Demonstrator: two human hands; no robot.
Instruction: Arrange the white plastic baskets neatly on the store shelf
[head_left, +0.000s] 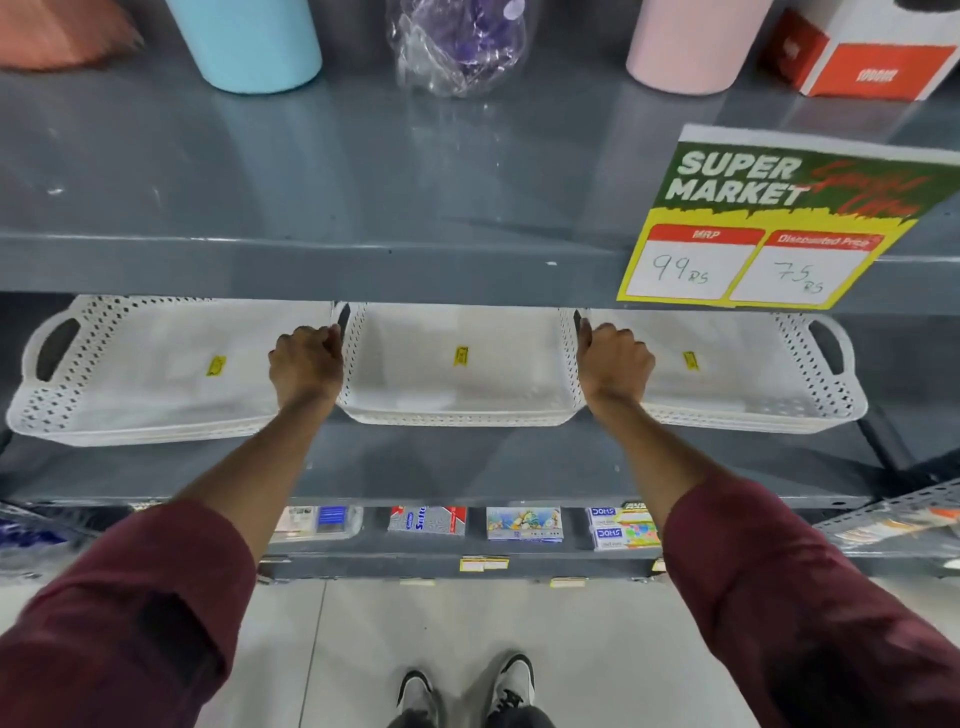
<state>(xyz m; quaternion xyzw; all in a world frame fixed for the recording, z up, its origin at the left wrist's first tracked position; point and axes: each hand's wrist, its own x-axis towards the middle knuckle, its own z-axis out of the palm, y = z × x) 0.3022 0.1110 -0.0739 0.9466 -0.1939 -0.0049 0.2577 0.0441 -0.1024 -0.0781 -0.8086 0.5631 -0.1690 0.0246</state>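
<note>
We seem to grip the middle basket's (460, 384) ends, left hand (306, 358) and right hand (615, 358) curled; light, stiff plastic

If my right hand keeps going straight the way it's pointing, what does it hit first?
The right hand seems to grip the middle basket at its right end, so that comes first. Beyond it, the hand would probably pass under the upper shelf; what lies behind is hidden.

The person wears maroon sleeves (130, 623), dark trousers (519, 719) and white-and-black sneakers (514, 678).
</note>
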